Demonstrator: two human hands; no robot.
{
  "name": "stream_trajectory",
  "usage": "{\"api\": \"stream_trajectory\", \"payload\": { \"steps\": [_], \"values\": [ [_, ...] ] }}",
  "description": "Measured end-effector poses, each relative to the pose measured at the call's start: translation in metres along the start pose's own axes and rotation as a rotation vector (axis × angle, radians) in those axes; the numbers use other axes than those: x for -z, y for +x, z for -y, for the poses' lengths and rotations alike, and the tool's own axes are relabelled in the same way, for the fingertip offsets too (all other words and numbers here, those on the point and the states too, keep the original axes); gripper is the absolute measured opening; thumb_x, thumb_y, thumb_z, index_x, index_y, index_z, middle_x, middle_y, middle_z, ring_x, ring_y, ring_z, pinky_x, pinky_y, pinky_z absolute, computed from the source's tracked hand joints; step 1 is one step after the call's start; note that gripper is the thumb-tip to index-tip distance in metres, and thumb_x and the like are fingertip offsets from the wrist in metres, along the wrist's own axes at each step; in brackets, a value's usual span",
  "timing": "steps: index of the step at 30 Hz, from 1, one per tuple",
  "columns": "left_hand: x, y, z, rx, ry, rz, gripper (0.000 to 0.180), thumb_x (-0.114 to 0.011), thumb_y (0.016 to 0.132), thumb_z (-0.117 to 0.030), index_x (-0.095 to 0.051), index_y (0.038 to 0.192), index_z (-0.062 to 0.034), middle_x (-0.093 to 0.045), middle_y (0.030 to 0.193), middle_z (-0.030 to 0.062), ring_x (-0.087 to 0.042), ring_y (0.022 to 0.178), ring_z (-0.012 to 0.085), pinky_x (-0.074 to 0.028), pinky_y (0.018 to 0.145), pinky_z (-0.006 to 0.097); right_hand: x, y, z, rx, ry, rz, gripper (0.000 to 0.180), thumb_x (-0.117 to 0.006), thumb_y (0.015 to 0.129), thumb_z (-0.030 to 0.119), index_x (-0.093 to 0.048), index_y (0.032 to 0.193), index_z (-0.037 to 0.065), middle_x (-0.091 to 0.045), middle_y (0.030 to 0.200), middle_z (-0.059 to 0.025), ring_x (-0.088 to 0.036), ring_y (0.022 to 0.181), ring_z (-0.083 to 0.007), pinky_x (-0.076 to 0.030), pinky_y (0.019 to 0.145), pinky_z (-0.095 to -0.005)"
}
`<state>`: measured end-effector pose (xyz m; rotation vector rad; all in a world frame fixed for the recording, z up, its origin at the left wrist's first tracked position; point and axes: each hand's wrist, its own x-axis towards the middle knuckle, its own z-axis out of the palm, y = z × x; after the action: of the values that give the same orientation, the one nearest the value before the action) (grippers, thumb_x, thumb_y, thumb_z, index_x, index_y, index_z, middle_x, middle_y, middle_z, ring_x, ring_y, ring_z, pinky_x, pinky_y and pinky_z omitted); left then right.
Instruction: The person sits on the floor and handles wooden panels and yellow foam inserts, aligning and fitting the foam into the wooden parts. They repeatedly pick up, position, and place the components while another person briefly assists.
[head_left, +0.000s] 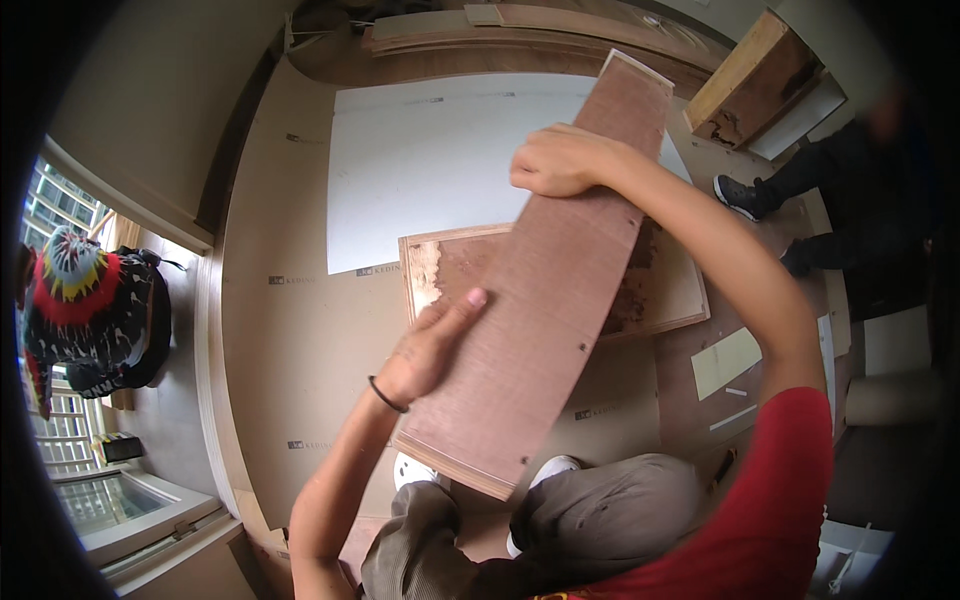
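Note:
A long reddish-brown plywood panel (545,315) with layered edges and a few dark screw holes slants across the view, tilted over the surface below. My left hand (430,345) grips its left edge near the close end, thumb on top and fingers hidden underneath. Farther up, my right hand (565,160) reaches across the panel and is curled over that same edge, its fingertips out of sight. Beneath the panel lies a wooden piece with a raised rim (455,234) and patchy brown stains; the panel hides its middle.
A white sheet (430,150) lies on brown protective covering (280,370). Long boards (450,40) lie at the far side. A stained wooden box (750,75) stands far right, near a person in dark trousers (810,190). Another person in a colourful shirt (90,310) is at the left.

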<state>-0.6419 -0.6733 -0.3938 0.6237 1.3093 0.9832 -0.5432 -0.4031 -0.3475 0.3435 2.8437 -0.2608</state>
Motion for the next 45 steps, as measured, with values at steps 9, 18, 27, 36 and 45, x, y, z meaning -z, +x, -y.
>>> {"api": "stream_trajectory", "payload": {
  "steps": [9, 18, 27, 36, 45],
  "values": [
    [0.057, -0.011, 0.016, 0.005, -0.001, 0.063, 0.086, -0.027, 0.096, -0.070, -0.055, 0.126, 0.0056, -0.066, 0.113, 0.0214, -0.064, 0.103, 0.0235, -0.049, 0.091, 0.033, -0.039, -0.060, 0.015, -0.049, 0.327, -1.184, 0.046, -0.058, 0.089, 0.024, -0.045, 0.129, 0.005, -0.058, 0.122, -0.0178, -0.056, 0.116, -0.0298, -0.043, 0.098, -0.0408],
    [0.018, -0.079, 0.063, -0.094, -0.137, -0.022, 0.057, -0.055, 0.097, -0.043, -0.055, 0.124, 0.0066, -0.063, 0.115, 0.0165, -0.060, 0.109, 0.0191, -0.044, 0.098, 0.032, -0.121, -0.117, 0.110, -0.416, 1.312, -1.019, 0.092, -0.070, 0.085, 0.037, -0.019, 0.153, 0.002, -0.029, 0.155, -0.0141, -0.025, 0.144, -0.0259, -0.018, 0.117, -0.0388],
    [-0.064, -0.072, 0.097, -0.175, -0.152, 0.129, 0.070, -0.049, 0.098, -0.049, -0.040, 0.139, 0.0065, -0.046, 0.137, 0.0141, -0.040, 0.130, 0.0199, -0.025, 0.113, 0.030, -0.111, -0.141, 0.054, -0.194, 1.353, -0.755, 0.081, -0.067, 0.085, 0.019, -0.025, 0.152, 0.001, -0.031, 0.156, -0.0147, -0.026, 0.144, -0.0229, -0.019, 0.117, -0.0325],
    [-0.045, -0.034, 0.158, -0.456, -0.185, 0.470, 0.068, -0.042, 0.100, -0.053, -0.036, 0.145, -0.0020, -0.045, 0.142, 0.0086, -0.042, 0.131, 0.0203, -0.029, 0.112, 0.039, -0.183, -0.288, 0.134, -0.752, 1.449, -1.129, 0.056, -0.047, 0.100, 0.043, -0.037, 0.147, 0.013, -0.054, 0.139, -0.0081, -0.053, 0.124, -0.0181, -0.043, 0.103, -0.0348],
    [-0.013, -0.023, 0.173, -0.252, 0.131, 0.555, 0.036, -0.072, 0.086, -0.005, -0.063, 0.120, -0.0011, -0.065, 0.106, 0.0019, -0.058, 0.099, 0.0110, -0.047, 0.090, 0.029, -0.514, -0.372, 0.270, -1.259, 1.571, -0.953, 0.023, -0.056, 0.095, 0.017, -0.058, 0.117, 0.013, -0.064, 0.097, -0.0024, -0.060, 0.081, -0.0101, -0.047, 0.062, -0.0248]
  ]
}}
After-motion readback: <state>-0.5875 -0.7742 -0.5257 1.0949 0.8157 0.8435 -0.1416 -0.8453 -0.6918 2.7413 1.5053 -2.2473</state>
